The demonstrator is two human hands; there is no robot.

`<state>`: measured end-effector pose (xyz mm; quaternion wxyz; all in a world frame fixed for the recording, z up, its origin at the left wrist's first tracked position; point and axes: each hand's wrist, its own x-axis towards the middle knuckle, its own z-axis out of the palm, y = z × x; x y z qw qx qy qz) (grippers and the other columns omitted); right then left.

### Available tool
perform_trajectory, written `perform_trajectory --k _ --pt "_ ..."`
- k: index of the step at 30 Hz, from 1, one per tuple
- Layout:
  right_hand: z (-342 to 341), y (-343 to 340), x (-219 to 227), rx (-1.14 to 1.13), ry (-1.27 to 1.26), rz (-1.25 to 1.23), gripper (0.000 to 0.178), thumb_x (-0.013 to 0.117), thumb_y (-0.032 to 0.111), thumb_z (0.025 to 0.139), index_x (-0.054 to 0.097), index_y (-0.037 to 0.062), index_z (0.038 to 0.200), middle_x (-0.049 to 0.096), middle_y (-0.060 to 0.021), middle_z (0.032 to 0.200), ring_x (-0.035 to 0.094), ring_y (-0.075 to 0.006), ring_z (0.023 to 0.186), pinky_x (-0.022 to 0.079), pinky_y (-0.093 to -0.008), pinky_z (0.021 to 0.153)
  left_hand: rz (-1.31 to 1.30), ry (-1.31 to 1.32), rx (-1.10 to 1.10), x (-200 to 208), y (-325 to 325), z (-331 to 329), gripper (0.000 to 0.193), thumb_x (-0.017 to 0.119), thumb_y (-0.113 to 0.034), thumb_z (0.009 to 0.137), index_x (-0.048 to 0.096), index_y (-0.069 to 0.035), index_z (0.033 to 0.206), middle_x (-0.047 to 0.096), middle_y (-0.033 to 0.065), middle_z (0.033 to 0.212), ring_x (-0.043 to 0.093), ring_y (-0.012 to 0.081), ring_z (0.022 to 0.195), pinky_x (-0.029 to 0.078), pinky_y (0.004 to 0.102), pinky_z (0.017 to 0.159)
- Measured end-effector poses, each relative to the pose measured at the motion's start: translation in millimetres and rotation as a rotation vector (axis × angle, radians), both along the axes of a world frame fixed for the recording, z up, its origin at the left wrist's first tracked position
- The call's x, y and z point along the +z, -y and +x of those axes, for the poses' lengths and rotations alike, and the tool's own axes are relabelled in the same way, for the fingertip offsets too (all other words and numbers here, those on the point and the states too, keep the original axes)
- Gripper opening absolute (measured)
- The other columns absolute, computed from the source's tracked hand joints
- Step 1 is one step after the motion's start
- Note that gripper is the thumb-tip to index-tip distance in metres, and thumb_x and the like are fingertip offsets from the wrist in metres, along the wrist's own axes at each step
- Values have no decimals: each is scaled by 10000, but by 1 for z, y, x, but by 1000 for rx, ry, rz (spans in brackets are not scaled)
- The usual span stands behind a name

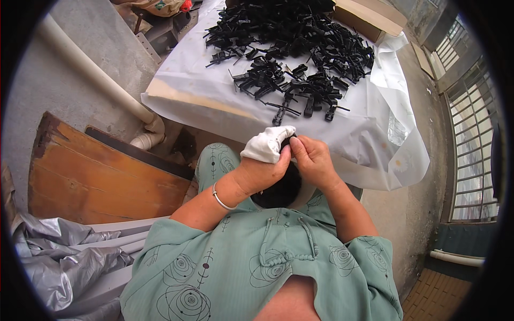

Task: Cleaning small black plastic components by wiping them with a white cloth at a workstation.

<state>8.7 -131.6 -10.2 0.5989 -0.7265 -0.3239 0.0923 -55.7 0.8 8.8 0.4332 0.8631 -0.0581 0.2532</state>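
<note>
My left hand [262, 172] has a white cloth covering [263, 143] over its fingers. It is closed on a small black plastic part [288, 141], most of which the fingers hide. Pressed close beside it, my right hand [316, 161] pinches the same part between thumb and fingers. Both hands meet over my lap, just off the table's near edge. Beyond them, a large heap of black plastic parts [289, 40] with thin protruding pins covers much of the table [214, 88]. A few parts [281, 113] lie at the heap's near end.
Below my hands, between my legs, sits a round container [305, 193] with a dark inside. An open cardboard box [369, 16] stands behind the heap. A wooden board [101, 176] and a pale pipe [96, 69] are on the left, near silver sheeting [64, 251]. A barred window [474, 155] is right.
</note>
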Motion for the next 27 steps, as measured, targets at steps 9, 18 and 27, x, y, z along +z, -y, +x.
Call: perform_trajectory --k 9,18,27 --pt "3 3 5 49 -14 106 199 516 149 900 588 -13 809 519 -22 617 458 -80 570 413 -246 546 -390 -170 -155 -9 -10 5 342 533 -78 864 423 -10 1180 521 29 965 489 105 887 431 240 785" --pt "13 14 14 41 228 -31 92 652 46 760 608 -6 821 558 -62 658 482 -99 565 410 -238 531 -736 -408 -277 -2 -15 4 334 435 -103 905 366 -18 1221 509 24 891 404 35 579 361 176 504" --pt "6 7 23 146 -45 -61 211 533 149 889 537 -8 747 500 -6 645 424 -73 605 383 -230 548 -592 -425 -353 11 -14 -2 274 415 -82 861 420 -31 1130 458 -22 718 393 23 548 335 183 475"
